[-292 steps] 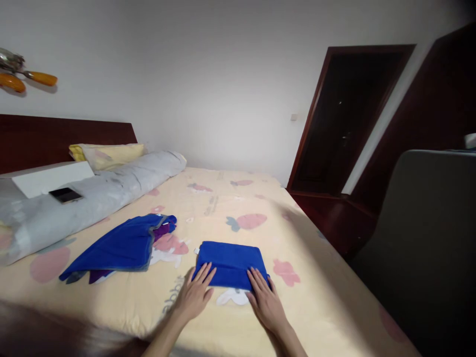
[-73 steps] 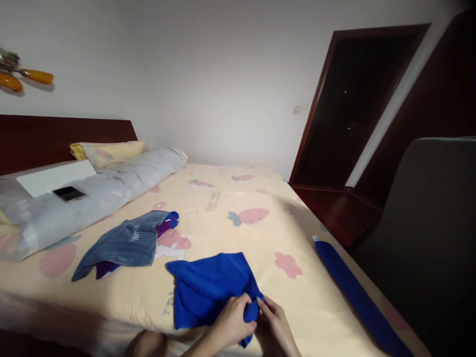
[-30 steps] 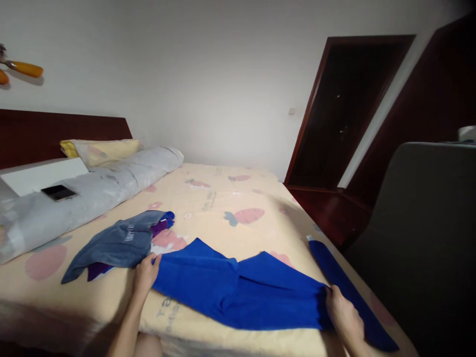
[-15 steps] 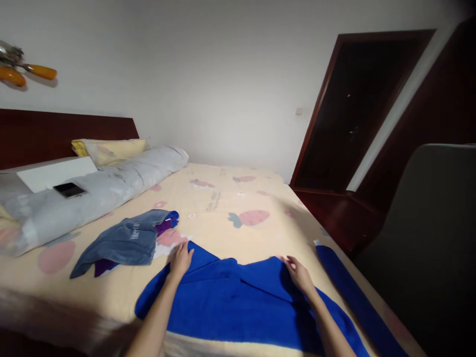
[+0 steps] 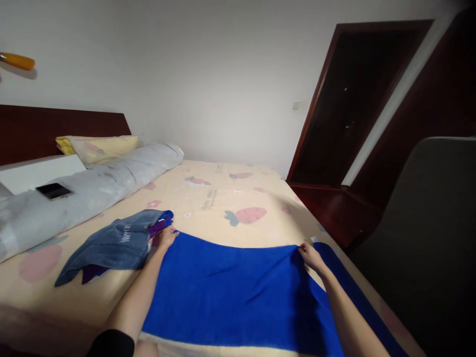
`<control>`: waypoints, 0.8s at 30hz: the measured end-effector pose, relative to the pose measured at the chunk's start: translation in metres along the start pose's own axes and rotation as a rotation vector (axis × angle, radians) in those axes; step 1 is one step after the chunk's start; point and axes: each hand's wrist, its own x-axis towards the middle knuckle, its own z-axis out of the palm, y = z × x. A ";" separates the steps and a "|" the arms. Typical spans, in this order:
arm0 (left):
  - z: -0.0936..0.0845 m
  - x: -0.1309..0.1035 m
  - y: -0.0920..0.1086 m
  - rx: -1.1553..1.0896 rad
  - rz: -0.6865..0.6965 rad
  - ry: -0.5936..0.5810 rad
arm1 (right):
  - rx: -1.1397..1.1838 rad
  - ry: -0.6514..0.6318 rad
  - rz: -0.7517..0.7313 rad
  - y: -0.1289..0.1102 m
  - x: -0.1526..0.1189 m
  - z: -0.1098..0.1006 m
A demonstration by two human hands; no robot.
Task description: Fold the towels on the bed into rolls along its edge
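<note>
Pinched blue cloth [image 5: 230, 292] by its far corners in left hand [image 5: 168, 238] and right hand [image 5: 311, 257], long axis crosswise, spread on their near side.

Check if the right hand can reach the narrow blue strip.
Likely yes: the narrow blue strip lies just beside the right hand, with nothing visible between. But that hand pinches the spread blue cloth, so it would probably need to let go first.

Beyond the cloth [image 5: 226, 295], the bed [image 5: 211, 223] gives open passage to the wall [image 5: 223, 99]. Leftward, the heap [image 5: 111, 243] blocks the way, the bolster [image 5: 122, 173] behind it; rightward, a folded strip [image 5: 347, 275] lies close by.
</note>
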 end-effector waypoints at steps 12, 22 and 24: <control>-0.001 0.003 0.017 0.170 -0.067 0.089 | -0.092 0.191 0.015 -0.033 0.005 0.007; 0.034 -0.087 -0.020 0.434 0.339 -0.022 | -0.267 0.319 0.127 0.003 -0.055 0.047; 0.029 -0.096 -0.035 0.468 0.305 -0.025 | -0.318 0.337 0.072 0.017 -0.070 0.050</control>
